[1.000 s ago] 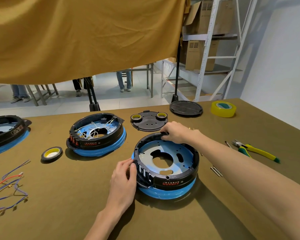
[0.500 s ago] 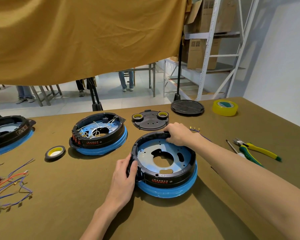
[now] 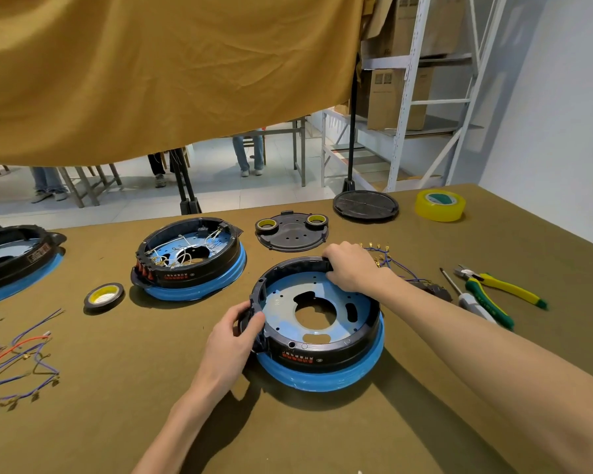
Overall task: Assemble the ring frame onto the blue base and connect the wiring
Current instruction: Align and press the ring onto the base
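Black plastic makes up the ring frame (image 3: 322,340), which sits on the blue base (image 3: 326,378) near the middle of the table (image 3: 322,439), in front of the person. The frame looks seated all round, though whether it has fully locked on I cannot tell. Inside it the blue metal plate (image 3: 315,302) is bare: no wires run across it, so the wiring step appears not yet begun.

The left hand (image 3: 230,347) grips the frame's near-left side, thumb over the rim and fingers curled round a black block on the outer wall. The right hand (image 3: 351,268) holds the far rim, fingers curled over its top edge and down inside. Both seem to be pressing or steadying the frame.

Just beyond the right hand lies a bundle of blue wires with brass terminals (image 3: 387,260), probably the next thing needed. A screwdriver (image 3: 466,299) and green-and-yellow pliers (image 3: 500,285) lie to the right.

To the left stands a finished unit (image 3: 189,261), its frame already strung with white wires, a fair guide to what remains. A small roll of tape (image 3: 104,296) lies near it, and more loose wires (image 3: 18,364) rest at the table's left edge.
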`<act>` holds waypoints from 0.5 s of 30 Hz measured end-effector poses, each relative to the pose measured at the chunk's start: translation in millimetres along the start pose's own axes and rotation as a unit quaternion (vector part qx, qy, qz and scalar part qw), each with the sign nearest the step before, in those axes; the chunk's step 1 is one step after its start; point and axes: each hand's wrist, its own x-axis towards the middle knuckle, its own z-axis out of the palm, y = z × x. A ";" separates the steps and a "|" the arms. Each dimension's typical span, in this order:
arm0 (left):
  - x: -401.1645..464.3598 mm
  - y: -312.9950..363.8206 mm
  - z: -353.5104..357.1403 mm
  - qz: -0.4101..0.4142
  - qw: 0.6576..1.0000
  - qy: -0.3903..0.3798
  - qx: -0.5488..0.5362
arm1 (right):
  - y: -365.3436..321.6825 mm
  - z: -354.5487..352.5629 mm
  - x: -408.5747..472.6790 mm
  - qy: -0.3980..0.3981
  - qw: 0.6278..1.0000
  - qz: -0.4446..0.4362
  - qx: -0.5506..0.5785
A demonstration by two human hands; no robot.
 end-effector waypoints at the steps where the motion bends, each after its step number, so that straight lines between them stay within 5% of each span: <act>1: 0.4 0.6 -0.9 -0.003 1.000 -0.003 0.007 | 0.0 0.0 -0.9 0.001 1.000 -0.001 0.003; 15: -1.7 5.6 0.1 -0.005 0.999 0.023 0.037 | 10.3 -9.4 4.2 -0.035 0.998 -0.037 0.034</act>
